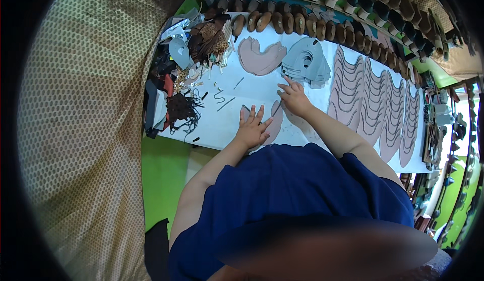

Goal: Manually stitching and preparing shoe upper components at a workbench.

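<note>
A pinkish U-shaped shoe-upper piece (275,124) lies on the white table in front of me, its two arms pointing away. My left hand (250,128) rests flat on its left part with the fingers spread. My right hand (296,100) hovers or rests just beyond the right arm's tip, fingers apart. A thin dark strip or line runs along that arm below the fingers; whether they touch it I cannot tell. A stack of grey curved pieces (315,61) lies just past my right hand. Beside it is a stack of similar pink pieces (257,56).
Overlapping pink pieces with dark edging (348,99) cover the table's right side in columns. Short dark strips (226,104) lie left of centre. Scraps and tassels (184,107) crowd the left end. Brown shoe lasts (279,22) line the back edge, below shelves of more lasts.
</note>
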{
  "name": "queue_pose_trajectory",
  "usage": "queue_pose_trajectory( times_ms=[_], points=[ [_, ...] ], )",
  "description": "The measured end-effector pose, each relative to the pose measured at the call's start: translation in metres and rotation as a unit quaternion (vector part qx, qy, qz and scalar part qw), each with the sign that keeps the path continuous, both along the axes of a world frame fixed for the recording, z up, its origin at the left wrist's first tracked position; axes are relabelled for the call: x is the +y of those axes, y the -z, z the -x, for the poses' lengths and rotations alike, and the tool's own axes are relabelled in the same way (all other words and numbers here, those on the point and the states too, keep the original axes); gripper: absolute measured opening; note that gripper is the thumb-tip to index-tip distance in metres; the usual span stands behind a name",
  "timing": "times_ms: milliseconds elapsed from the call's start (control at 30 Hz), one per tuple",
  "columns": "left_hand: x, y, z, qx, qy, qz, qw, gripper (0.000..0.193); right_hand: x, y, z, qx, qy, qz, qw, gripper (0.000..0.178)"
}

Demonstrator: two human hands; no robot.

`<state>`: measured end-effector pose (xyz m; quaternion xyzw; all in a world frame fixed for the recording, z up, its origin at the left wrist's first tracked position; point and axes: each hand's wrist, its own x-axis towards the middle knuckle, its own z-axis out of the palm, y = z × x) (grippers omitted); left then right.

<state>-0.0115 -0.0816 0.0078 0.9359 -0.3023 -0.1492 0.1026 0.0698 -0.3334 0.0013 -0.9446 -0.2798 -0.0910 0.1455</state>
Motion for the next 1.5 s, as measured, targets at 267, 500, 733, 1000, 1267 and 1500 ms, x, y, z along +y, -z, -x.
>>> queue_pose_trajectory(
  times_ms=[267,500,733,1000,1267,1500],
  points=[
    [-0.001,0.004,0.002,-0.034,0.002,0.001,0.999,0.063,0.024,-0.007,-0.02,0.01,-0.056,0.037,0.998,0.031],
    [-0.004,0.0,0.004,-0.034,0.006,-0.013,0.999,0.064,0.035,-0.004,-0.025,-0.016,-0.076,0.031,0.996,0.03],
    [-0.008,-0.004,0.002,-0.037,0.012,-0.012,0.999,0.063,0.034,0.003,-0.027,-0.032,-0.085,0.023,0.996,0.029],
    [-0.017,-0.006,-0.009,-0.039,0.063,-0.036,0.997,0.059,0.026,0.009,-0.027,-0.024,-0.067,0.004,0.997,0.029],
    [-0.02,-0.006,-0.017,-0.037,0.053,-0.013,0.998,0.065,0.021,-0.001,-0.023,-0.011,-0.067,-0.025,0.997,0.024],
    [-0.021,-0.003,-0.026,-0.035,0.055,0.009,0.998,0.064,0.017,0.0,-0.022,0.001,-0.055,-0.017,0.998,0.035]
  ],
)
